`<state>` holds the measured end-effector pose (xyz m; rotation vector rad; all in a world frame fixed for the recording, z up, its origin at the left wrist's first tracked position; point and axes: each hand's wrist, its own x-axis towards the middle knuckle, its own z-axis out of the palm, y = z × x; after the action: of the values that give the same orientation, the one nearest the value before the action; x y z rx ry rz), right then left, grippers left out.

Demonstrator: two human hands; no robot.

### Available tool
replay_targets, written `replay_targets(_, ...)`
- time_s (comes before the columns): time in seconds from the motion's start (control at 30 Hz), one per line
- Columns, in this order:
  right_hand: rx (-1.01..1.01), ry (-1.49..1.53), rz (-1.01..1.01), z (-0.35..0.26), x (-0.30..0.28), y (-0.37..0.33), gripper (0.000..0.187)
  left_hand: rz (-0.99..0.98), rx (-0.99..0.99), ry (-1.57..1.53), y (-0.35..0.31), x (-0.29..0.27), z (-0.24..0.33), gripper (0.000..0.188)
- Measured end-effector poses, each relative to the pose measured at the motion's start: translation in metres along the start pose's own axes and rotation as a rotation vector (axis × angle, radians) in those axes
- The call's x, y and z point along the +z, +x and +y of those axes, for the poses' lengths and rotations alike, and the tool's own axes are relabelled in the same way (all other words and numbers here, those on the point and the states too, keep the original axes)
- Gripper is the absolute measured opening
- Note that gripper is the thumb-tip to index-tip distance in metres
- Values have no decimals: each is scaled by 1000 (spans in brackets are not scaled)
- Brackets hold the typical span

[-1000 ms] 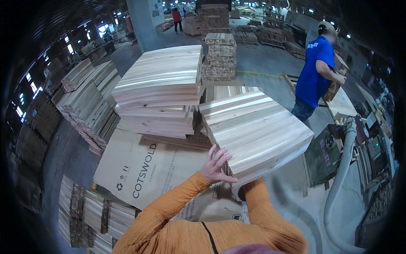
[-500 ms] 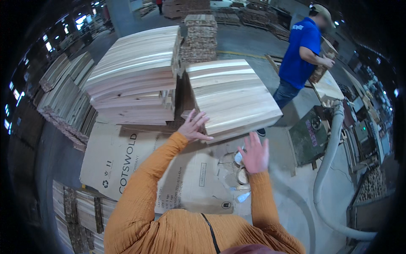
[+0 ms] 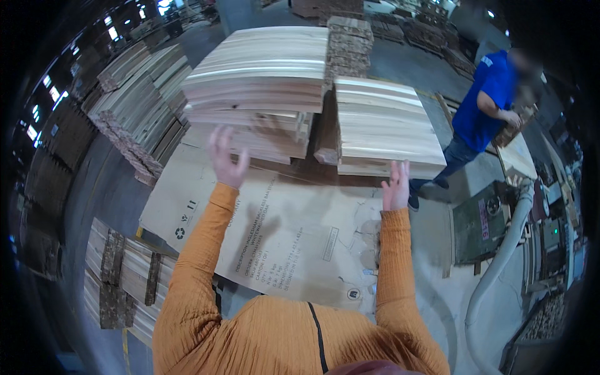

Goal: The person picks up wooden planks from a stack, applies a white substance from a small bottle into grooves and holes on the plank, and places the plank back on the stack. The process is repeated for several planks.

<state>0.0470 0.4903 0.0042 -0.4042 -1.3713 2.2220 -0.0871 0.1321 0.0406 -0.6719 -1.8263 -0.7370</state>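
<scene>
The left hand (image 3: 228, 161) is held wide, fingers apart, in front of the tall pile of wood boards (image 3: 262, 69). The right hand (image 3: 395, 189) is opened by the front edge of the lower pile (image 3: 384, 122); whether it is touched cannot be told. Flat cardboard (image 3: 300, 215) is spread before both piles.

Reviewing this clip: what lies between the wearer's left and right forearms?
In the head view, mostly a flat, printed brown cardboard sheet fills the stretch between the left forearm and the right forearm, lying below them.
</scene>
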Motion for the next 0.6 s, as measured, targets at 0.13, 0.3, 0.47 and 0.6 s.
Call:
replay_targets(0.13, -44, -51, -99, -12, 55, 0, 72, 229, -477, -148, 30, -36, -88, 44)
replay_targets(0.3, 151, -32, -293, -28, 154, 46, 84, 144, -1033, -591, 85, -59, -185, 53)
replay_targets(0.47, 210, -173, -320, -45, 219, 116, 88, -190, -1062, -858, 138, -27, -207, 61)
replay_targets(0.6, 198, -162, -282, -37, 237, 133, 81, -365, -1148, -1124, 152, -6, -206, 58)
